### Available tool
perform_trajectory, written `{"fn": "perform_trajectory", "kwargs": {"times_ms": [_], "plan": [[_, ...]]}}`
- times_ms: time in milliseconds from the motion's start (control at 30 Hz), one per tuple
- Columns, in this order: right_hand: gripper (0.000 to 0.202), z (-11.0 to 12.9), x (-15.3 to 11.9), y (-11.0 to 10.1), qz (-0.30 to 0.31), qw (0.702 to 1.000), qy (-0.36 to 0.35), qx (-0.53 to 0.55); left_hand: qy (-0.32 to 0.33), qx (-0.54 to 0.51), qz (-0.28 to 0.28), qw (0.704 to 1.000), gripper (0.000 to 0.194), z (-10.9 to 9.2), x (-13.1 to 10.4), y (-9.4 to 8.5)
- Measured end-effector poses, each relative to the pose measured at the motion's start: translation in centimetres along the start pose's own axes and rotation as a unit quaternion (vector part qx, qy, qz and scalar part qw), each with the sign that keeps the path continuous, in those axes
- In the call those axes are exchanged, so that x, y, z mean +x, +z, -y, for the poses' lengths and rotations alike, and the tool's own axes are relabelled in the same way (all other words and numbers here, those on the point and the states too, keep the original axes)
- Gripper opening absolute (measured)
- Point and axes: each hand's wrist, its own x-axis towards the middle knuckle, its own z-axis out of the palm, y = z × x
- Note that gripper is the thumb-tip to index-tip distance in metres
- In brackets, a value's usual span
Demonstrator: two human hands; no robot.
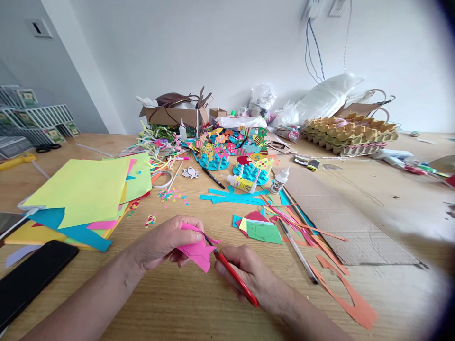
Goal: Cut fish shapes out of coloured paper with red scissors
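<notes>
My left hand point(177, 240) pinches a piece of pink paper point(199, 254) between thumb and fingers, above the wooden table. Pencil-like outlines run over the paper, and its right side is cut to points. In my right hand point(245, 270) is a pair of scissors point(234, 277) with red handles. Their blades reach the upper right edge of the paper, where a narrow strip stands partly apart. Beyond my right hand lie green paper pieces point(264, 231) with drawn lines, over red, yellow and blue scraps.
Coloured sheets point(85, 189) and a black phone point(39, 279) lie left. Glue bottles point(279, 180), a black marker point(213, 178) and paper fish on blue bases point(250, 173) stand or lie ahead. At right are a pen point(297, 251), an orange offcut point(350, 293), cardboard point(341, 218) and egg trays point(350, 132).
</notes>
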Motion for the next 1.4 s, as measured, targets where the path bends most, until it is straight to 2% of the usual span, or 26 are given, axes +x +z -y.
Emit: {"fn": "perform_trajectory", "kwargs": {"times_ms": [533, 767, 1400], "plan": [[0.03, 0.5, -0.1, -0.1, -0.003, 1.0, -0.011, -0.013, -0.029, 0.022, 0.015, 0.999, 0.023, -0.7, 0.1, -0.2], [0.033, 0.2, -0.1, 0.0, 0.009, 1.0, 0.001, 0.03, -0.034, 0.02, 0.009, 0.999, 0.021, -0.8, 0.2, 0.3], [0.031, 0.4, -0.3, -0.1, 0.019, 0.995, 0.024, 0.094, -0.034, 0.027, 0.033, 0.999, 0.024, -1.1, 0.3, 0.0]]}}
